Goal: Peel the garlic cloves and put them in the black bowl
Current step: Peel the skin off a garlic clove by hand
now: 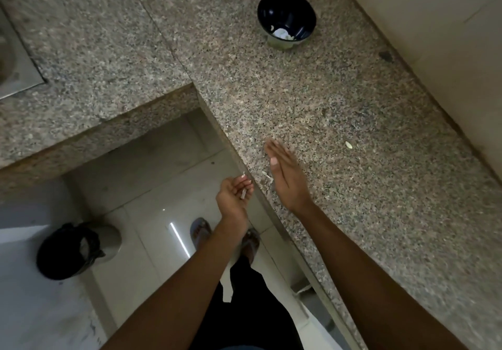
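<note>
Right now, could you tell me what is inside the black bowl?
The black bowl holds a few pale pieces, probably peeled garlic, at its bottom. Its near wall hides part of the inside.

Both forearms bare from frame edge to wrist; no sleeves, no watch, no rings or bands visible. Left hand [235, 197] and right hand [288, 180] ungloved. Fingernails short and pale where they show on the fingers [273, 161]. Lower body in a dark, black-looking garment [244, 309]. Feet in open flip-flop sandals [200, 234], grey-blue straps; the second sandal is partly hidden by the left forearm. Image blurred; finer detail not resolvable.
</note>
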